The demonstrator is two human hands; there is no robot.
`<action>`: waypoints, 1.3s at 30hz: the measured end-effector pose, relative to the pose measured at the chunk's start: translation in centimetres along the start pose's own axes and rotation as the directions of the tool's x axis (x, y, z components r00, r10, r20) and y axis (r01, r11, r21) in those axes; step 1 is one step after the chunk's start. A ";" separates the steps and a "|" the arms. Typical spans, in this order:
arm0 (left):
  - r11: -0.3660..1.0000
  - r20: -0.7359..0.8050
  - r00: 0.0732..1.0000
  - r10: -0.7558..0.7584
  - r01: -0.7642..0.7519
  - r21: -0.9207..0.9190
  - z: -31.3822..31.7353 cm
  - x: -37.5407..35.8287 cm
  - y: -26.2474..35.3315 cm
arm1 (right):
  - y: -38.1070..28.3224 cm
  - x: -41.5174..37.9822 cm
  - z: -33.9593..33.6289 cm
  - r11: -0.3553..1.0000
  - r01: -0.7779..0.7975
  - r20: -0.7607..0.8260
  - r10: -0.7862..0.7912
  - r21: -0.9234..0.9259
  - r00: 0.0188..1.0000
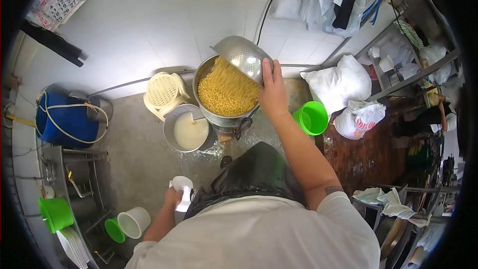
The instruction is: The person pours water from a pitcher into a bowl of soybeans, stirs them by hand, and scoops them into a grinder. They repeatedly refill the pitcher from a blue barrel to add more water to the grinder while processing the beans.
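My right hand (273, 92) grips the rim of a perforated metal colander (242, 56), tilted on its side. Yellow beans or kernels (225, 95) slide from it into a wide metal hopper or pot (226, 119), where many more are heaped. Low at my left side, my left hand (174, 197) is closed on a white plastic pitcher or scoop (184, 187), whose exact kind I cannot make out. A metal pot (168, 138) of whitish liquid (190, 132) stands against the hopper's left side, with a pale piece sticking into it.
Cream plastic stools (163, 90) stand by the wall. To the right are a green bucket (313, 118) and white sacks (343, 83). A blue drum (67, 124) with a hose stands left, above a metal rack (79, 169). Another person (440, 117) is far right.
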State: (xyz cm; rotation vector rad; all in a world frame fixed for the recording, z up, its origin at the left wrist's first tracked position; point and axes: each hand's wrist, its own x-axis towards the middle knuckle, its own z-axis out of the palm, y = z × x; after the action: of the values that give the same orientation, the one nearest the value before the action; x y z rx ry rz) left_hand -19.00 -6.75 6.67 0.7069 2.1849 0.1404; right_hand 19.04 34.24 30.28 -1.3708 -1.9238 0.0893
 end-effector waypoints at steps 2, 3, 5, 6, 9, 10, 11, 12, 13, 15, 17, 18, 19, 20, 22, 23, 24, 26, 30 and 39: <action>0.995 0.001 0.999 0.044 -0.044 0.085 -0.4 1.2 0.1 | 0.3 -0.1 -0.1 0.992 0.115 -0.043 -0.117 -0.055 0.992; 0.987 0.033 0.998 0.058 -0.063 0.146 -0.4 2.0 0.2 | 0.1 0.1 -1.0 0.988 0.155 -0.130 -0.157 -0.024 0.979; 0.968 0.088 0.993 0.082 -0.100 0.229 -0.1 3.6 0.4 | 0.8 -0.4 -2.6 0.985 0.171 -0.214 -0.171 -0.019 0.962; 0.953 0.116 0.988 0.099 -0.128 0.275 0.2 4.6 0.3 | 1.7 -1.0 -3.5 0.997 0.042 -0.283 -0.023 0.060 0.959; 0.911 0.218 0.963 0.155 -0.225 0.346 -0.1 5.6 1.7 | 4.0 -5.3 -6.0 0.883 -0.267 -0.333 0.403 0.387 0.852; 0.900 0.264 0.947 0.184 -0.271 0.343 -0.4 5.4 2.8 | 4.8 -7.8 -7.7 0.518 -0.454 -0.115 0.741 0.725 0.662; 0.919 0.272 0.945 0.181 -0.261 0.295 -0.5 5.2 4.0 | 5.5 -10.7 -9.6 0.008 -0.471 0.212 0.886 0.882 0.412; 0.929 0.297 0.934 0.199 -0.277 0.247 0.7 7.8 2.1 | 8.2 -15.5 -10.7 -0.135 -0.481 0.310 0.900 0.866 0.306; 0.937 0.314 0.923 0.221 -0.290 0.194 1.8 10.5 0.5 | 11.6 -21.3 -11.7 -0.276 -0.468 0.408 0.889 0.839 0.208; 0.927 0.368 0.891 0.266 -0.341 0.157 1.5 10.3 2.4 | 13.8 -32.2 -15.8 -0.447 -0.331 0.467 0.884 0.831 -0.021; 0.843 0.329 0.864 0.380 -0.470 0.262 1.1 8.7 5.7 | 12.5 -40.6 -21.1 -0.411 -0.153 0.392 0.909 0.899 -0.142; 0.838 0.299 0.882 0.364 -0.450 0.308 1.3 8.5 6.7 | 12.1 -45.1 -23.9 -0.345 -0.106 0.324 0.929 0.932 -0.177; 0.830 0.308 0.879 0.365 -0.457 0.320 1.4 8.0 8.0 | 12.1 -49.0 -26.5 -0.272 -0.059 0.253 0.943 0.961 -0.217; 0.787 0.290 0.877 0.384 -0.475 0.394 1.5 7.3 9.4 | 12.2 -52.2 -29.4 -0.185 -0.078 0.163 0.958 0.980 -0.235; 0.712 0.290 0.852 0.435 -0.523 0.468 2.6 6.5 10.6 | 11.8 -57.3 -35.1 0.004 -0.049 -0.021 0.932 0.999 -0.361; 0.679 0.331 0.835 0.440 -0.550 0.486 3.0 5.7 11.3 | 11.8 -58.8 -38.1 0.109 -0.012 -0.102 0.880 0.994 -0.464; 0.686 0.343 0.830 0.440 -0.557 0.469 3.1 4.3 12.6 | 11.8 -60.4 -41.3 0.223 0.012 -0.193 0.871 0.975 -0.452; 0.690 0.364 0.834 0.416 -0.549 0.470 3.6 2.0 15.2 | 12.8 -63.6 -47.7 0.407 0.028 -0.352 0.821 0.913 -0.450; 0.714 0.412 0.825 0.386 -0.550 0.432 5.1 -0.7 16.8 | 16.9 -71.6 -61.2 0.627 0.000 -0.571 0.708 0.779 -0.415; 0.902 0.365 0.912 0.189 -0.308 0.303 6.5 -2.2 12.7 | 24.2 -72.4 -71.9 0.597 -0.389 -0.713 0.595 0.701 -0.372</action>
State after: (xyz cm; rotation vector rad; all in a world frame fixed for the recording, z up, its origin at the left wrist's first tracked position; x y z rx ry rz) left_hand -7.50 1.86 8.04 1.1330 1.8053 -0.2346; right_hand 91.62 -41.49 31.61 -1.3664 0.1891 -0.2893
